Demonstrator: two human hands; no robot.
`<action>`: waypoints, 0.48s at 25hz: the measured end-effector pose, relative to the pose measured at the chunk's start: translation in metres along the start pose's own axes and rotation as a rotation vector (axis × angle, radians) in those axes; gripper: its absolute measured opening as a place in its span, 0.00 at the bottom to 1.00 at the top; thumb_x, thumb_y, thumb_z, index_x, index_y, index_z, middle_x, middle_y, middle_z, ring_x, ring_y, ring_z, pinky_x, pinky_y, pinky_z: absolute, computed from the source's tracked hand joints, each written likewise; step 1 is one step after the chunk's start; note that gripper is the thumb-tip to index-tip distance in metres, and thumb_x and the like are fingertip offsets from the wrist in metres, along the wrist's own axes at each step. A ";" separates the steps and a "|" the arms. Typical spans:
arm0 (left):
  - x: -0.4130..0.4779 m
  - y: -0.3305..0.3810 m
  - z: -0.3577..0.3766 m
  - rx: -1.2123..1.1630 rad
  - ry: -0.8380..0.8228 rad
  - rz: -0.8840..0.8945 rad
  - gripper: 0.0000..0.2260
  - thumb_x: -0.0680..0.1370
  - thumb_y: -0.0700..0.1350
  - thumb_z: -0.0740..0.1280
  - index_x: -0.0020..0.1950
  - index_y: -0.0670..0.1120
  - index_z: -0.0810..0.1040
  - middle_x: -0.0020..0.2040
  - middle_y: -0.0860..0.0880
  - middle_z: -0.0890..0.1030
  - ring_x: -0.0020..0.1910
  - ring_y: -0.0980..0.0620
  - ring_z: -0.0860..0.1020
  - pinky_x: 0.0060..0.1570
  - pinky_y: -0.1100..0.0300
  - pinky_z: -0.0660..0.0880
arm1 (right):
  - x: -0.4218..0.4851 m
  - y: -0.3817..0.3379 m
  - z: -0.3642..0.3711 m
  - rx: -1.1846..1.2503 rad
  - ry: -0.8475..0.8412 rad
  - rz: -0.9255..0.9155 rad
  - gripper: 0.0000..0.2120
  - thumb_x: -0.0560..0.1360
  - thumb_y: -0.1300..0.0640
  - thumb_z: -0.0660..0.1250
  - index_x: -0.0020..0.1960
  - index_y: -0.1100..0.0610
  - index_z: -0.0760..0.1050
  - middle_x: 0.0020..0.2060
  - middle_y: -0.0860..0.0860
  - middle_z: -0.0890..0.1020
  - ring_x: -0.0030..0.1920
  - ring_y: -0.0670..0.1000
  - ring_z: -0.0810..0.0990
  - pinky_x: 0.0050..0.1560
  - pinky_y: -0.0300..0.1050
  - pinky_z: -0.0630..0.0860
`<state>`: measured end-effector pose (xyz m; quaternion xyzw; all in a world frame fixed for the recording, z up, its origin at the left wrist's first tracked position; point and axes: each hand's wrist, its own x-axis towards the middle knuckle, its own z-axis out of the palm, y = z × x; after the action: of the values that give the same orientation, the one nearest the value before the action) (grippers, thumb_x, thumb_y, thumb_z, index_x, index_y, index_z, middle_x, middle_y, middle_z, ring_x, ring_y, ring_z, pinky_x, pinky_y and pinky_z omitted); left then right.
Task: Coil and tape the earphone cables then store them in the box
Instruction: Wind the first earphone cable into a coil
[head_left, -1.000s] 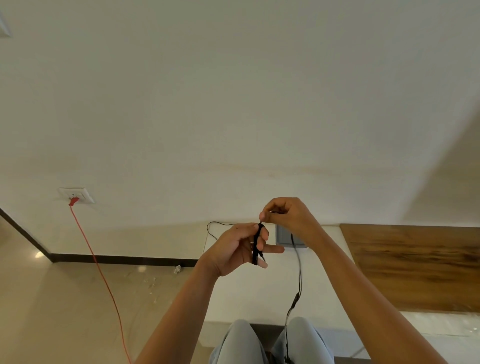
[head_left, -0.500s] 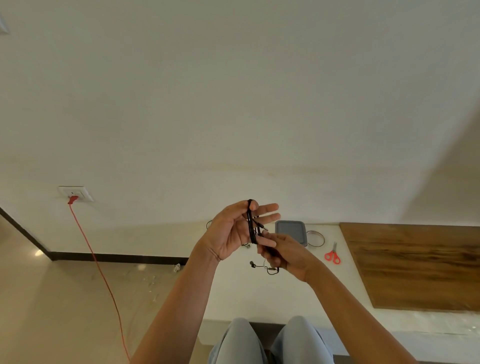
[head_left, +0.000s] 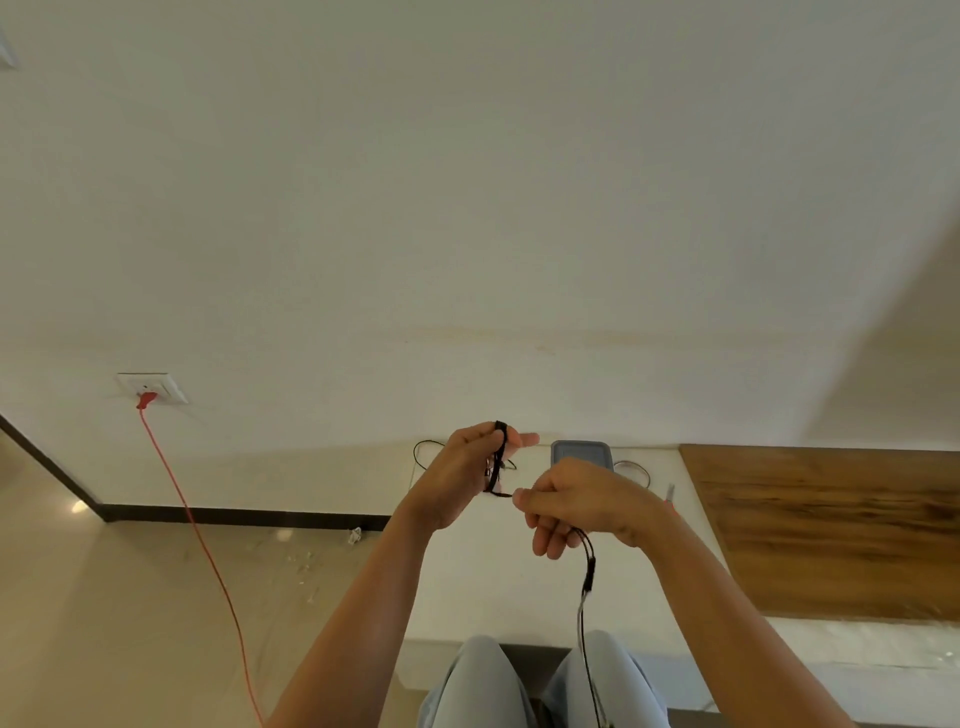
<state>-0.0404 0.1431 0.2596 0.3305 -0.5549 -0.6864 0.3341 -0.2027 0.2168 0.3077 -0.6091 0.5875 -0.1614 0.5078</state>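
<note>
cable sits centre frame, wound round the raised left hand fingers; right hand just beside pinches its loose end, the rest trailing down; box behind on table

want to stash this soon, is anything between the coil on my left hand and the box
The right hand, pinching the loose cable, hangs just in front of the grey box, covering its near edge, beside the coil on the left hand. Nothing else visible intervenes. The box's top looks lidded, though uncertain.
</note>
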 end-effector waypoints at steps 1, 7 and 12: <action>-0.002 -0.001 0.000 0.009 -0.010 -0.014 0.09 0.82 0.41 0.57 0.48 0.42 0.76 0.53 0.47 0.83 0.56 0.50 0.79 0.50 0.49 0.72 | -0.002 -0.004 -0.004 -0.030 0.040 -0.051 0.12 0.79 0.53 0.63 0.42 0.59 0.78 0.33 0.50 0.85 0.31 0.44 0.82 0.35 0.36 0.76; -0.015 0.009 0.014 0.051 -0.071 -0.070 0.10 0.82 0.39 0.56 0.53 0.36 0.75 0.39 0.50 0.81 0.43 0.53 0.82 0.39 0.54 0.67 | 0.011 -0.012 -0.015 -0.122 0.351 -0.293 0.07 0.76 0.56 0.66 0.40 0.53 0.78 0.27 0.45 0.82 0.28 0.41 0.78 0.34 0.34 0.74; -0.019 0.008 0.006 -0.036 -0.136 -0.137 0.14 0.83 0.40 0.54 0.47 0.41 0.79 0.43 0.45 0.81 0.59 0.39 0.79 0.42 0.51 0.71 | 0.034 0.007 -0.023 -0.202 0.448 -0.423 0.06 0.73 0.55 0.69 0.39 0.47 0.78 0.32 0.46 0.82 0.34 0.50 0.80 0.42 0.50 0.79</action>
<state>-0.0337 0.1602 0.2704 0.3144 -0.5400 -0.7384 0.2538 -0.2161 0.1780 0.2987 -0.7144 0.5579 -0.3344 0.2580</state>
